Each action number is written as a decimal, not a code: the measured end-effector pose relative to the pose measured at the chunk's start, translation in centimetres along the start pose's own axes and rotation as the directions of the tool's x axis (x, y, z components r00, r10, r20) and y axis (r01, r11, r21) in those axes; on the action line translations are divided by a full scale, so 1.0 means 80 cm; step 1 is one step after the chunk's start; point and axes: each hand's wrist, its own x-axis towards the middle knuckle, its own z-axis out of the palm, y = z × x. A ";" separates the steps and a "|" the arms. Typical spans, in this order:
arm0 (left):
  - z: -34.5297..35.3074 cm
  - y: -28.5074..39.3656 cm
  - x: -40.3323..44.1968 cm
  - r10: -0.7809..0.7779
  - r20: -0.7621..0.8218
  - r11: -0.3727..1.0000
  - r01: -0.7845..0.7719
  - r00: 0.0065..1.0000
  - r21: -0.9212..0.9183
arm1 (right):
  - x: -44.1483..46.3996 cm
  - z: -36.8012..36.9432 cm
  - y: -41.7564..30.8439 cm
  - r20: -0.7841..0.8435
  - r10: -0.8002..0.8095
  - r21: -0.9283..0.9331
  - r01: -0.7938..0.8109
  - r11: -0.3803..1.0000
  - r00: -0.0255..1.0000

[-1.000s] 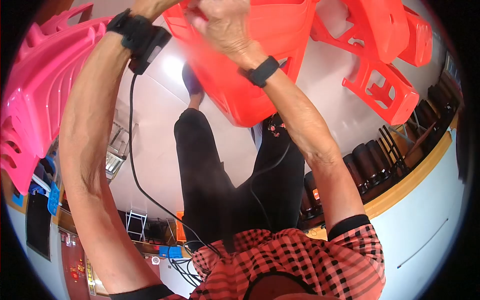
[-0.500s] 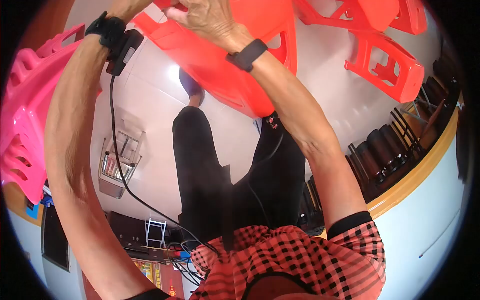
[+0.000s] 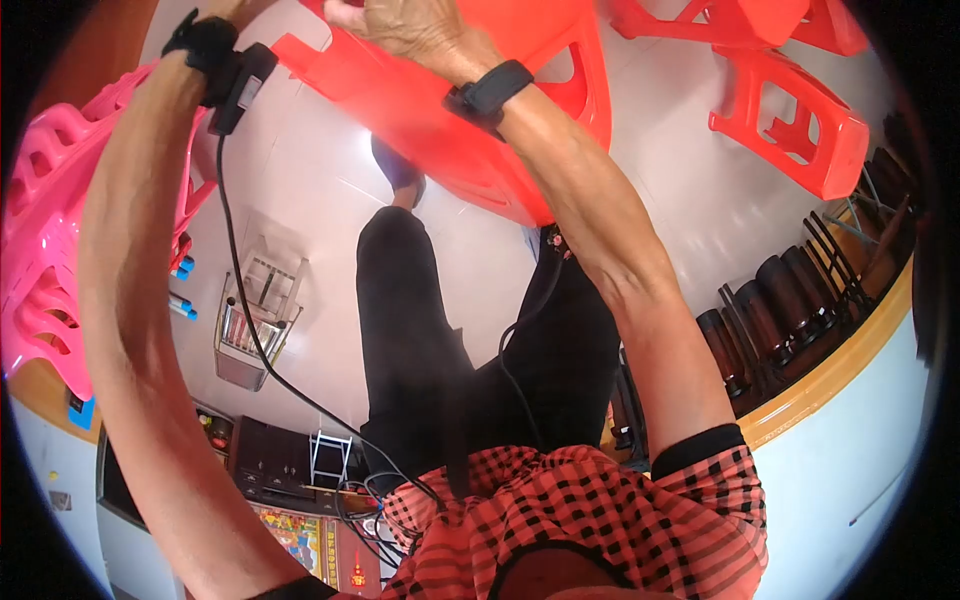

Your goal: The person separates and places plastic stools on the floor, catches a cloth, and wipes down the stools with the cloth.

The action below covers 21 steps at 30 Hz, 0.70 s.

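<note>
A large red plastic chair stands in front of me and reaches past the top of the view. Over its upper part is my right hand, seen from the back with a black band at the wrist. Its thumb side points left and the fingers look curled, but the top edge cuts most of them off. Whatever they hold is hidden. My left arm stretches up on the left, with a black watch and a small black corded device at the wrist. The left hand lies beyond the top edge.
Red plastic stools stand at the right. Pink plastic chairs are at the left. A metal-framed stool stands behind my arm. Dark upright pieces line a wood-topped ledge. A black cord hangs from the wrist device.
The view has turned slightly, so the chair, stools and floor sit further right in the picture. My right hand has shifted a little left relative to the red chair.
</note>
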 end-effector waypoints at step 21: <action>-0.023 -0.209 -0.169 -0.401 0.111 0.848 0.414 0.909 -0.331 | -0.091 -0.058 0.213 0.575 0.720 -0.085 -0.847 0.524 0.388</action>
